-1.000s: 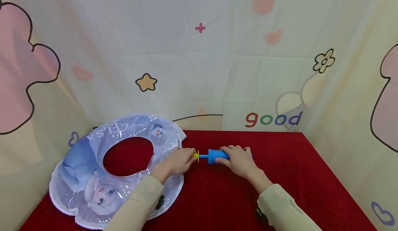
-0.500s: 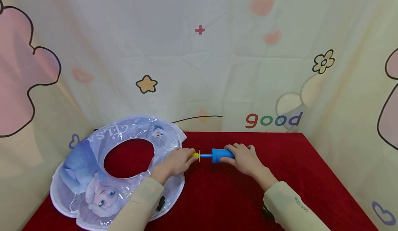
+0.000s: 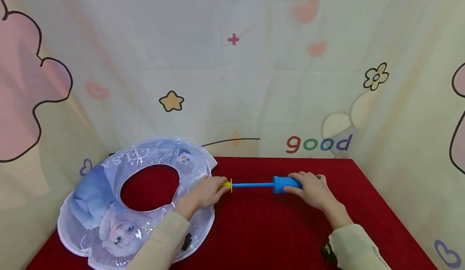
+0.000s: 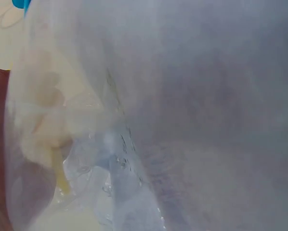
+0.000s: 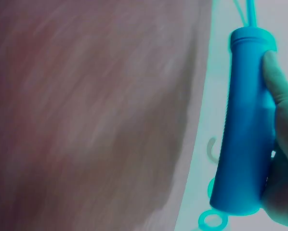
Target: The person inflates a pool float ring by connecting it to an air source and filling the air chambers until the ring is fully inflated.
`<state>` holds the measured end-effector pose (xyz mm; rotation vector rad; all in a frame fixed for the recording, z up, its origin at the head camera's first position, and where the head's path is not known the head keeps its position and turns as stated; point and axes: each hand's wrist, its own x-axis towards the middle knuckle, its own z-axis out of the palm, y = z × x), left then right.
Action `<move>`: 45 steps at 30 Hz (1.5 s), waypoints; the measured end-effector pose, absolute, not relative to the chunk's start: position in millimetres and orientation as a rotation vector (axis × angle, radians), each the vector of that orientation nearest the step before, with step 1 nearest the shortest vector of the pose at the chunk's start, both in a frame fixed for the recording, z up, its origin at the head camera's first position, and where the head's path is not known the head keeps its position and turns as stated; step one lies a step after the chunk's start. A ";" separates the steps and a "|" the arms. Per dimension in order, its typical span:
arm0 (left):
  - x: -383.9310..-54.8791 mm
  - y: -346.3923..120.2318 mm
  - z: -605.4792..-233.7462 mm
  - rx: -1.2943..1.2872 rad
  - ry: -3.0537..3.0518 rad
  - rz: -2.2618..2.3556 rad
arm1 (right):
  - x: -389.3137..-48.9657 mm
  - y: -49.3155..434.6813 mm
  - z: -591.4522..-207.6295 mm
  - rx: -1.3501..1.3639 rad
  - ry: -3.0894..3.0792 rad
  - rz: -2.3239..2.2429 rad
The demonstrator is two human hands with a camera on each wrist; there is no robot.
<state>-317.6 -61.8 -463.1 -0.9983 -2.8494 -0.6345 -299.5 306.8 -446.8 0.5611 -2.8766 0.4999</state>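
A blue hand pump lies level across the head view, its cylinder (image 3: 283, 185) in my right hand (image 3: 314, 189). In the right wrist view, the thumb (image 5: 277, 79) lies along the cylinder's side. A long blue rod (image 3: 252, 185) runs left from the cylinder to a yellow flanged end (image 3: 230, 185). My left hand (image 3: 206, 192) grips that yellow end at the right edge of a swim ring (image 3: 95, 181), so the point where end and ring meet is hidden. The ring is pale blue-purple plastic with cartoon prints. Clear film (image 4: 206, 96) fills most of the left wrist view, blurring the hand.
Red cloth (image 3: 254, 229) covers the table. A printed curtain (image 3: 236, 72) stands behind and on both sides, close to the table's back edge. A black clip (image 3: 187, 241) sits on the ring near the left sleeve.
My right hand has moved right with the pump cylinder, drawing out a much longer stretch of rod. The left hand keeps its hold on the yellow end in about the same place.
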 end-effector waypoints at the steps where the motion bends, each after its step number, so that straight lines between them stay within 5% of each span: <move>1: -317.3 -61.9 -463.9 -1.001 -2.841 -0.632 | -300.1 303.3 -446.5 0.566 -2.873 0.493; 19: -318.4 -64.7 -466.2 -1.023 -2.805 -0.715 | -301.0 177.6 -438.6 0.621 -2.857 0.340; 37: -320.5 -65.6 -461.2 -1.053 -2.828 -0.711 | -290.5 303.4 -443.9 0.550 -2.876 0.578; 45: -321.5 -64.6 -461.5 -1.074 -2.831 -0.698 | -292.3 293.3 -446.4 0.575 -2.844 0.491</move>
